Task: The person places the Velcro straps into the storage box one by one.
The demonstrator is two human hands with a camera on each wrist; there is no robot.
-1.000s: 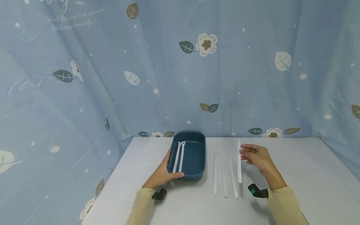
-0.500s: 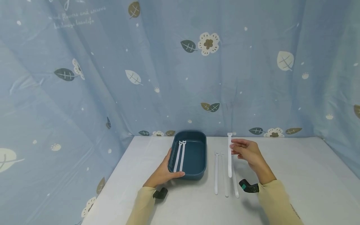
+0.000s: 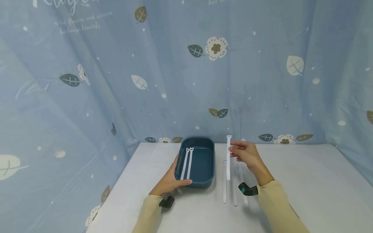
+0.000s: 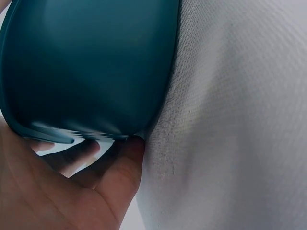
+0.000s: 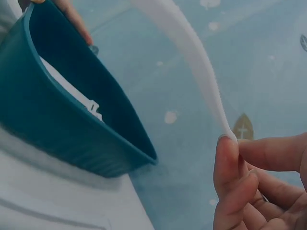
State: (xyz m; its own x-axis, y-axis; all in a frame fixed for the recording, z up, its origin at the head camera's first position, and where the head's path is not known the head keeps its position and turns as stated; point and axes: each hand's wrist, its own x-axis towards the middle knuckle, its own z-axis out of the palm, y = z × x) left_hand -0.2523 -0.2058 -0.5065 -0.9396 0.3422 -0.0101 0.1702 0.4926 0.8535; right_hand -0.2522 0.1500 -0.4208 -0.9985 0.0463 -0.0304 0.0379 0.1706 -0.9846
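Observation:
My left hand point(image 3: 170, 182) grips a dark teal plastic bin point(image 3: 204, 166) at its near left corner, thumb over the front rim and fingers along the side. Two white cable straps point(image 3: 185, 163) with slotted heads lie lengthwise in the bin, toward its left wall. Between thumb and fingertips, my right hand point(image 3: 247, 155) pinches another white cable strap point(image 3: 228, 163), raised above the table just right of the bin. In the right wrist view this strap point(image 5: 199, 62) bends slightly, its lower part hidden by the fingers. The bin's outer wall point(image 4: 96, 62) fills the upper left wrist view.
Three more white straps point(image 3: 224, 191) lie on the white table point(image 3: 192, 213) under and beside the held one, partly covered by it and the right hand. A blue patterned curtain point(image 3: 175, 71) hangs behind the table and along its left side.
My right hand has moved left with the strap, from right of the loose straps to above them, nearer the bin. The left hand stays on the bin.

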